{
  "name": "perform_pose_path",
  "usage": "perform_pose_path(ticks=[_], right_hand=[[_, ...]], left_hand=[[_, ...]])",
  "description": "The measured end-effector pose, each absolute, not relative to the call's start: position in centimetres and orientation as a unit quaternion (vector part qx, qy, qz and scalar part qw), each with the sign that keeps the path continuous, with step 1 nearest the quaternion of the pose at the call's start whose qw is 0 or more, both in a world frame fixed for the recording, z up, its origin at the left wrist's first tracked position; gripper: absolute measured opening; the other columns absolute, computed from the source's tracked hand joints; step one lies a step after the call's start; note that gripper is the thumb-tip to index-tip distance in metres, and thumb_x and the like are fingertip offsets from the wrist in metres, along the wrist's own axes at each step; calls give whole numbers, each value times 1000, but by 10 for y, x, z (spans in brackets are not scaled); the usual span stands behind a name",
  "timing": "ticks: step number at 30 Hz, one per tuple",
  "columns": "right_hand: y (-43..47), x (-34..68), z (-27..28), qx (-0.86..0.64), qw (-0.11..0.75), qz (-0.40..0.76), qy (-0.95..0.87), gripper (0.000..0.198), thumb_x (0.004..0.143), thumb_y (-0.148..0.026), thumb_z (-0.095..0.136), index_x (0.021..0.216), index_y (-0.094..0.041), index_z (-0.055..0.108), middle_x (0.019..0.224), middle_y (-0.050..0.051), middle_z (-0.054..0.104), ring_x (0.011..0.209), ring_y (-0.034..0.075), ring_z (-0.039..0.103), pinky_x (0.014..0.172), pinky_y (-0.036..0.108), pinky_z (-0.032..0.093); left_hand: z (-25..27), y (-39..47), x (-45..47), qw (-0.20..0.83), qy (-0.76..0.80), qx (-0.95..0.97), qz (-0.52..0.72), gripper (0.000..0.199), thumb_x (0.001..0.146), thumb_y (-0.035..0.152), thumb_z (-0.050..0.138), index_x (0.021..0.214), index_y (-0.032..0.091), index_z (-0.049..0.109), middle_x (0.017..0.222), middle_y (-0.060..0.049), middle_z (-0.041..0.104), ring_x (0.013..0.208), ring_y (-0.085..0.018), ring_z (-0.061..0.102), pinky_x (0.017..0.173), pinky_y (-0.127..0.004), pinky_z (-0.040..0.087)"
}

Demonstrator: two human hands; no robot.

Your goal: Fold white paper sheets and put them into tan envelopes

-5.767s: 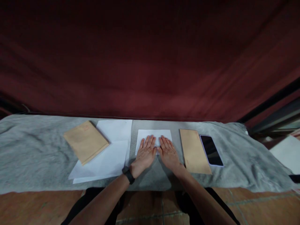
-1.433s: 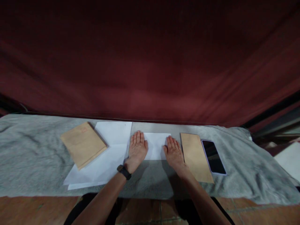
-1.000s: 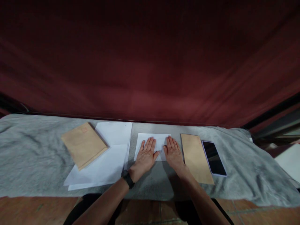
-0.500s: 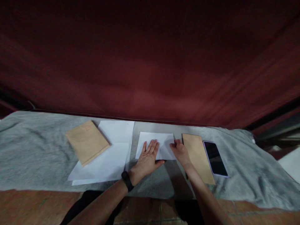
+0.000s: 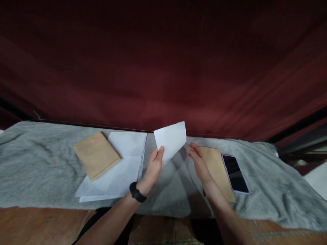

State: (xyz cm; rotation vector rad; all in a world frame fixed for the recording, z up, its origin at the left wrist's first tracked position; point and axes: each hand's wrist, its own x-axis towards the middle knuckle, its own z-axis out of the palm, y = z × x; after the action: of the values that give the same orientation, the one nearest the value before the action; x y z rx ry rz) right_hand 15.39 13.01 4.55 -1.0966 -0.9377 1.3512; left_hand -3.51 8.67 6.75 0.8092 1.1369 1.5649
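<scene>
My left hand point(image 5: 155, 165), with a black band at the wrist, pinches the lower left edge of a folded white sheet of paper point(image 5: 171, 137), thumb on top. The paper is raised off the grey cloth and tilted. My right hand point(image 5: 199, 162) is apart from the paper, its fingers loosely spread and holding nothing. Beneath and beside the right wrist lies a brown envelope point(image 5: 218, 172) on the cloth.
A stack of brown envelopes point(image 5: 97, 154) rests on large white sheets point(image 5: 114, 178) at the left. A phone point(image 5: 235, 173) with a purple edge lies right of the single envelope. Grey cloth point(image 5: 38, 163) covers the surface, and a dark red panel point(image 5: 163, 75) rises behind.
My left hand has gone from lying flat on the white paper to gripping it, and has lifted and turned it. My right hand has let go of the paper's right edge.
</scene>
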Motion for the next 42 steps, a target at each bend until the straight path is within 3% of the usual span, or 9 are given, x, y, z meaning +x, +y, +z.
perform_pose_path(ticks=[3, 7, 13, 18, 24, 27, 31, 35, 42], right_hand=[[128, 152, 45, -452, 537, 603, -379, 52, 76, -47, 75, 121, -26, 63, 124, 3, 69, 115, 22, 63, 98, 36, 50], [122, 150, 47, -461, 446, 680, -355, 47, 67, -49, 82, 101, -21, 69, 93, 2, 76, 82, 21, 69, 77, 34, 54], [110, 147, 43, -514, 383, 633, -434, 37, 62, -48, 79, 84, -19, 70, 77, 1, 72, 68, 19, 64, 66, 30, 50], [106, 152, 41, -537, 261, 552, -583, 26, 73, -42, 65, 81, -18, 71, 74, 1, 70, 69, 19, 64, 59, 26, 47], [106, 164, 30, -608, 164, 451, -633, 28, 89, -41, 55, 75, -21, 68, 61, 1, 65, 59, 18, 63, 56, 26, 46], [107, 170, 28, -651, 173, 356, -648, 23, 93, -38, 55, 85, -23, 70, 72, 5, 71, 76, 21, 70, 72, 29, 50], [109, 160, 26, -608, 246, 232, -718, 34, 99, -36, 42, 115, -20, 68, 108, 12, 74, 105, 25, 69, 94, 36, 50], [103, 130, 13, -497, 286, 197, -795, 50, 104, -39, 29, 142, -18, 54, 146, 12, 56, 138, 23, 49, 115, 42, 40], [96, 113, -11, -484, 217, 98, -842, 54, 106, -36, 26, 155, -14, 36, 160, 12, 38, 150, 23, 32, 124, 48, 24]], left_hand=[[74, 91, -45, 577, 430, 220, 659, 44, 81, 45, 76, 111, 14, 68, 102, -11, 77, 97, -25, 72, 92, -37, 56], [67, 93, -56, 591, 476, 147, 634, 32, 77, 32, 79, 101, 13, 69, 93, -10, 78, 84, -23, 74, 82, -34, 59], [42, 97, -64, 589, 526, 249, 560, 43, 64, 20, 79, 105, 14, 69, 90, -8, 78, 75, -22, 73, 68, -31, 58], [20, 103, -67, 501, 568, 383, 528, 64, 62, 10, 69, 125, 15, 60, 102, -7, 76, 89, -25, 72, 82, -36, 58], [20, 96, -67, 268, 689, 567, 364, 83, 75, 10, 65, 153, 17, 36, 121, -12, 68, 107, -28, 68, 97, -42, 53], [25, 88, -61, 151, 715, 617, 293, 76, 82, 16, 62, 153, 15, 35, 136, -17, 58, 118, -30, 62, 101, -43, 51], [22, 77, -45, 26, 676, 698, 235, 55, 96, 26, 48, 150, 15, 41, 160, -19, 35, 146, -35, 36, 115, -53, 36], [8, 68, -26, 33, 594, 789, 154, 55, 100, 26, 36, 154, 14, 36, 161, -15, 35, 152, -29, 26, 122, -52, 24], [-4, 72, -28, 31, 609, 781, 135, 59, 98, 19, 28, 155, 8, 32, 161, -16, 33, 153, -25, 23, 125, -49, 19]])
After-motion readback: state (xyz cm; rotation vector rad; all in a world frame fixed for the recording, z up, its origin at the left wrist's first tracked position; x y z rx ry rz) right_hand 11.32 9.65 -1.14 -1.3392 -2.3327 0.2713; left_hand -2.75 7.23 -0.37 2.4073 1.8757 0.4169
